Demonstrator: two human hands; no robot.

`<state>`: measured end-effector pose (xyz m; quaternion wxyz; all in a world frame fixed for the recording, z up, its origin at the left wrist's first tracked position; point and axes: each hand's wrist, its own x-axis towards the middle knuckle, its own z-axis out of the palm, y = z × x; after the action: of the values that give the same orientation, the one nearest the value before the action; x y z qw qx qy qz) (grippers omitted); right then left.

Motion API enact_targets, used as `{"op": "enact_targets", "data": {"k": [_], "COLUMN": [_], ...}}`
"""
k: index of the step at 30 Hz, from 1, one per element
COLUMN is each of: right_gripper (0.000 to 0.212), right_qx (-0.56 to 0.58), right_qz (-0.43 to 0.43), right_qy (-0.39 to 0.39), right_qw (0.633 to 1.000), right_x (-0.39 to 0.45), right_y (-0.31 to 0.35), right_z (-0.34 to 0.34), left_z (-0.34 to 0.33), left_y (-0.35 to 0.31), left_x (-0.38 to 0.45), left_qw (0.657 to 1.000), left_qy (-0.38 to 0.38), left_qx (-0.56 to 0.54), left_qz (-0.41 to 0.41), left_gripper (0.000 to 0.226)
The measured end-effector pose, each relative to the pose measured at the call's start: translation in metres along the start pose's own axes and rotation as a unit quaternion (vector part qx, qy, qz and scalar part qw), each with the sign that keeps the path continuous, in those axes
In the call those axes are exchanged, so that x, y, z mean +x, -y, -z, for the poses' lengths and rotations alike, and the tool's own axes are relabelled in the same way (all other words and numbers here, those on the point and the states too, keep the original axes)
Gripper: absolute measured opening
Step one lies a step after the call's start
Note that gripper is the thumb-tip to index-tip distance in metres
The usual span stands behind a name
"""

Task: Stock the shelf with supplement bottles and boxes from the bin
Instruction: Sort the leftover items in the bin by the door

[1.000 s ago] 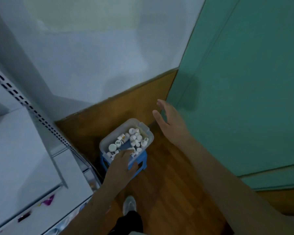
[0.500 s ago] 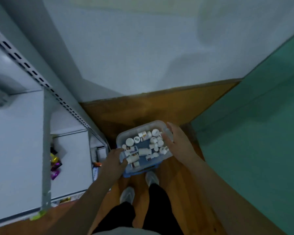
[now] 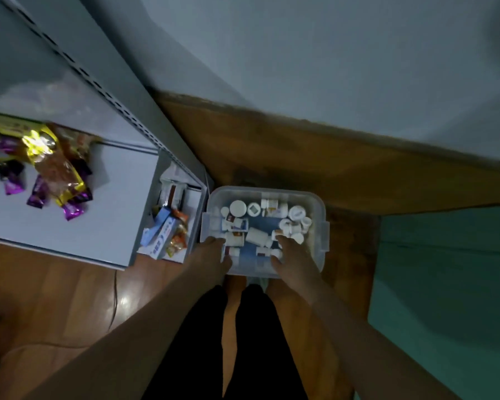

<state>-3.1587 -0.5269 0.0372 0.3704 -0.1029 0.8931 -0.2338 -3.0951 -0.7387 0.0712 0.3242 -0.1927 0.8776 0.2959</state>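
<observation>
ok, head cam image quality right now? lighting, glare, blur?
Head view: dim, bluish cast; wide-angle bending of the shelf upright; glare on the snack packets and the floor; bottles in the bin soft, labels unreadable; frame edges smeared.

Bin [image 3: 318, 226] on floor [image 3: 272, 145] just right of shelf [image 3: 104, 226], bottles [image 3: 256, 236] inside, left hand [image 3: 211, 258] and right hand [image 3: 293, 259] at its near edge, snack packets [image 3: 55, 168] on shelf.

Dim room: wooden floor [image 3: 272, 145], grey wall [image 3: 315, 59], teal wall [image 3: 451, 284].
</observation>
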Motion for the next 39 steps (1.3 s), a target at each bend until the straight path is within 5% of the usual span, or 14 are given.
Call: {"op": "enact_targets", "data": {"k": [6, 15, 21, 29, 32, 35, 39], "right_gripper": [0.057, 0.066, 0.047, 0.037, 0.037, 0.035, 0.021], "right_qx": [-0.062, -0.106, -0.166, -0.105, -0.087, -0.039, 0.165], "right_qz": [0.000, -0.012, 0.011, -0.011, -0.004, -0.014, -0.117], "right_qy": [0.059, 0.069, 0.044, 0.061, 0.070, 0.068, 0.039], "right_qw": [0.996, 0.992, 0.985, 0.993, 0.994, 0.997, 0.979], "right_x": [0.056, 0.135, 0.156, 0.157, 0.149, 0.137, 0.112], "right_y": [-0.036, -0.068, -0.067, -0.064, -0.058, -0.045, -0.020], "right_z": [-0.052, -0.131, -0.141, -0.131, -0.123, -0.103, -0.064], "left_z": [-0.058, -0.133, -0.143, -0.134, -0.121, -0.099, -0.066], "left_y": [0.004, 0.047, 0.061, 0.049, 0.049, 0.043, 0.039], "left_x": [0.072, 0.161, 0.176, 0.181, 0.185, 0.177, 0.154], "left_qw": [0.999, 0.989, 0.962, 0.931, 0.937, 0.973, 0.987], "left_qy": [0.033, 0.071, 0.013, 0.007, 0.057, 0.118, 0.143], "left_qx": [0.024, 0.126, 0.272, 0.364, 0.345, 0.197, 0.070], "left_qz": [0.019, 0.027, -0.025, -0.019, -0.021, 0.015, 0.015], "left_gripper": [0.047, 0.077, 0.062, 0.041, 0.043, 0.056, 0.062]}}
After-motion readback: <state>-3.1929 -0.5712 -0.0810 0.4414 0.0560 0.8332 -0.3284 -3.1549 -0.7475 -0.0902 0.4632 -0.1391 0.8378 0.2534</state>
